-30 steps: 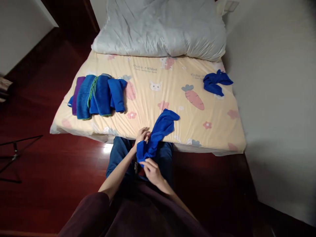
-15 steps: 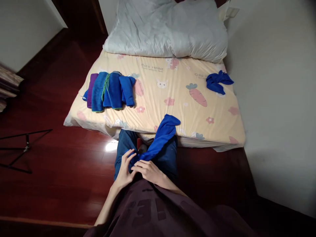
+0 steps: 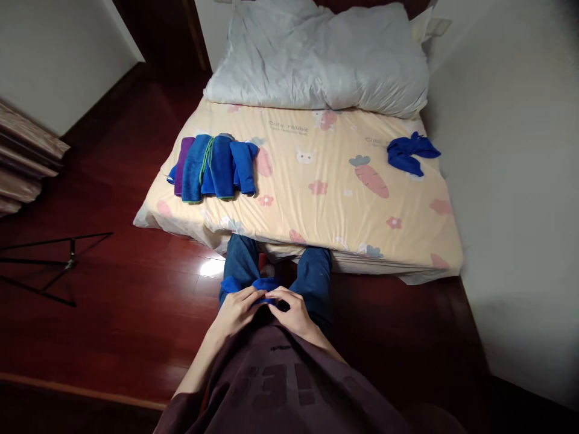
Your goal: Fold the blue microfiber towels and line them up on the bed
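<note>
A blue cloth [image 3: 266, 284] is bunched low over my lap, between my knees and my hands. My left hand [image 3: 239, 308] pinches it with curled fingers. Facing it, my right hand [image 3: 294, 311] grips the cloth's edge between thumb and fingers. The fingertips of both hands almost meet, and part of the cloth is hidden beneath them. My legs [image 3: 314, 280] in blue trousers are against the bed's near side.
Several rolled blue and purple cloths [image 3: 215, 169], one with a green cord, lie on the bed's left part. A crumpled blue cloth [image 3: 412, 154] lies at the right. A grey quilt [image 3: 316, 57] covers the bed's head. Tripod legs [image 3: 70, 263] stand on the floor at left.
The long end of the blue cloth, which stretched up over my right leg to the bed edge, is now gathered down at my hands. My hands have moved slightly apart, and the view has shifted.
</note>
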The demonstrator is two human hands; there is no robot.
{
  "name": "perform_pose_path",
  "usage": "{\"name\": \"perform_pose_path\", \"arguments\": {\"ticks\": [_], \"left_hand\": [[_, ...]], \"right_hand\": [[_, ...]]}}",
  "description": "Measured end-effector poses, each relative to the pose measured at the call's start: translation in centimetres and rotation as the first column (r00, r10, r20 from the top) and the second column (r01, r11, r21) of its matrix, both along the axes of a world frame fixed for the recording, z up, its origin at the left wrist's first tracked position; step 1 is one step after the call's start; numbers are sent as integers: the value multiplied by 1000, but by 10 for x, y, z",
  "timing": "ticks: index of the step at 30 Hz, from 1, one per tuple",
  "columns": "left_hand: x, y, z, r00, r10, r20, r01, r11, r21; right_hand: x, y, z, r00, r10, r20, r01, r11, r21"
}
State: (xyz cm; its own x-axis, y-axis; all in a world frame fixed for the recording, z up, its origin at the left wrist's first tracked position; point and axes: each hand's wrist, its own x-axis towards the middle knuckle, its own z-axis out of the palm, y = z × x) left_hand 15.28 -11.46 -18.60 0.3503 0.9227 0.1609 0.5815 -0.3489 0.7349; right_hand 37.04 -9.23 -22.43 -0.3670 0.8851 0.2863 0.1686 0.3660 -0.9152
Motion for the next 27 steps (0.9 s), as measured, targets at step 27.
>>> {"name": "perform_pose_path", "arguments": {"ticks": [27], "left_hand": [[-43,1,38,956,-3,292,76,968,-237]], "right_hand": [[-30,5,30,968,200,153,-246,879,409]]}}
